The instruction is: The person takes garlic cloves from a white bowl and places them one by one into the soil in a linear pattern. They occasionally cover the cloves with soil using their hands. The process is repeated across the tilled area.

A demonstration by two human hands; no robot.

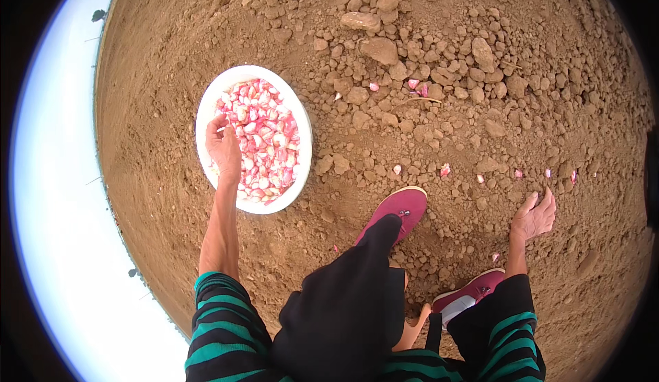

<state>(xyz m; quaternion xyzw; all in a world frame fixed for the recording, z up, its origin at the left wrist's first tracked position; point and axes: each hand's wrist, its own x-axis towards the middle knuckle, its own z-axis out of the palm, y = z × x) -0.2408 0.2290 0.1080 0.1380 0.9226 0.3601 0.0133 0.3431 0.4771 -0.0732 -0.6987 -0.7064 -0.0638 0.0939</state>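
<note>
A white plastic basin [305, 176] full of pink-coated garlic cloves [262, 140] stands on the soil to my left. Over its left side hovers my left hand [223, 148], fingers curled inward with thumb and fingertips close together; whether a clove is between them I cannot tell. Low over the soil at the right is my right hand [534, 216], thumb and index finger apart, nothing visible between them. Just beyond its index fingertip lies one garlic clove [548, 173]. Others sit spaced in a row, among them a pinker clove [445, 170] and a pale one [397, 169].
Dry, crumbly soil [288, 258] surrounds me, with larger clods [380, 50] farther out. Several more cloves [413, 83] lie there beside a dry stalk [419, 99]. My maroon shoes [412, 209] are planted near the row. An orange object [414, 328] shows partly between my legs.
</note>
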